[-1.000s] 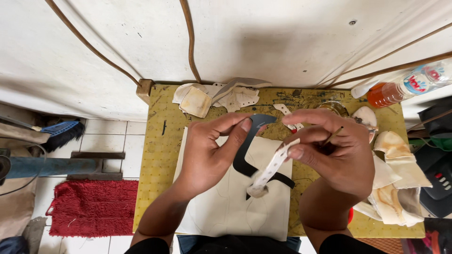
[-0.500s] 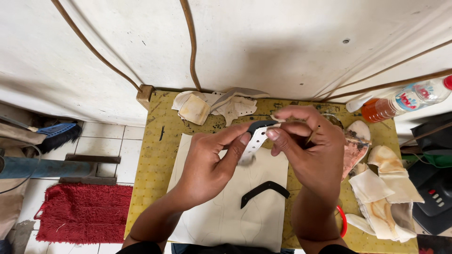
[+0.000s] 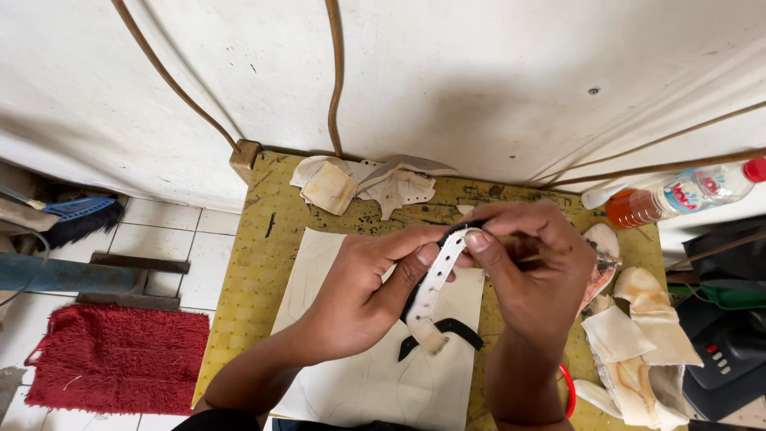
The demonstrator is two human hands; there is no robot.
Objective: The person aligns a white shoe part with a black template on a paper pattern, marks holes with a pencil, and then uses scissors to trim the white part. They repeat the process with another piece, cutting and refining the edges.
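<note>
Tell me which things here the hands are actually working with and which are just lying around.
In hand:
left hand and right hand pinching the white perforated strap
black curved piece on the pale sheet beneath

Lying about:
pile of pale cut pieces
stained scraps
plastic bottle
red mat
blue brush

Both my forearms are bare, with no sleeves, watch or rings showing on my left hand [image 3: 359, 295] or right hand [image 3: 531, 271]; short fingernails.

You have bare room along the table's [image 3: 239, 295] left edge; leather scraps [image 3: 367, 183] crowd the far edge, and stained pieces [image 3: 638, 335] and a bottle [image 3: 678, 195] block the right edge.
</note>
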